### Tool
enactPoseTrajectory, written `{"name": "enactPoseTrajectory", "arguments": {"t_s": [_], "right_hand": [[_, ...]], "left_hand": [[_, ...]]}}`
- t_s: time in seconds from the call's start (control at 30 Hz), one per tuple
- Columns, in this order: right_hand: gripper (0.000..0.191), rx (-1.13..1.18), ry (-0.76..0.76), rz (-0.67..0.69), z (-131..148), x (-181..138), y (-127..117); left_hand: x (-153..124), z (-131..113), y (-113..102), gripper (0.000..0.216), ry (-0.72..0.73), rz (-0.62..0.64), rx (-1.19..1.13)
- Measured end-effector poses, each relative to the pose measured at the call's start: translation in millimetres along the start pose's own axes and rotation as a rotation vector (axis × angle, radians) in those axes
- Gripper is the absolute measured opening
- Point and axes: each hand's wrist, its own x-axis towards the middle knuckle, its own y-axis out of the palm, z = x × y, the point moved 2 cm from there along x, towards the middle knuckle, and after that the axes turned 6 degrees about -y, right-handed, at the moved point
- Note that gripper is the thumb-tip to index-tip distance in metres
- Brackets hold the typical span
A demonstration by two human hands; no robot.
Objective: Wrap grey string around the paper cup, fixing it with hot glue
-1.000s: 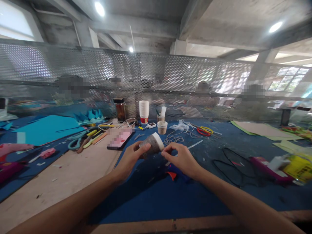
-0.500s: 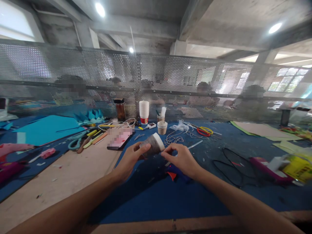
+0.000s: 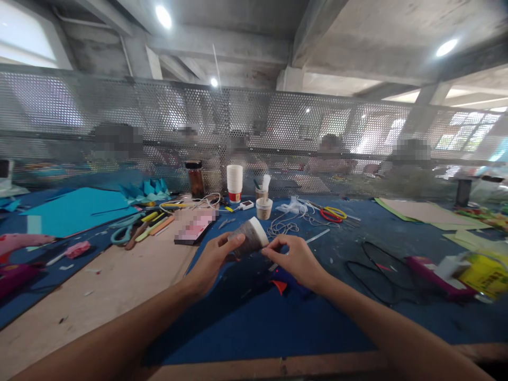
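Note:
My left hand is closed around a paper cup that lies on its side, white rim pointing right, its body wrapped in grey string. Just below the rim, my right hand pinches something thin at the cup's wall with thumb and forefinger; I cannot make out what. Under the right hand a blue and red glue gun lies on the blue table cover.
Behind the cup stand a stack of paper cups, a brown jar, two small cups and loose string. A phone, scissors, pens and blue paper lie left; red-yellow scissors and black cable right. People sit behind a mesh screen.
Hardly anything differs. My right hand's pinch has shifted slightly lower along the cup's rim; the left hand keeps its hold.

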Motion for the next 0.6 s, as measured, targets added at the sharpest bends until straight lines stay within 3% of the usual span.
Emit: {"name": "enactPoseTrajectory", "arguments": {"t_s": [0.6], "right_hand": [[0.016, -0.01, 0.108, -0.01, -2.4, 0.3, 0.9]], "left_hand": [[-2.1, -2.1, 3.8, 0.045, -0.024, 0.09, -0.068]]}}
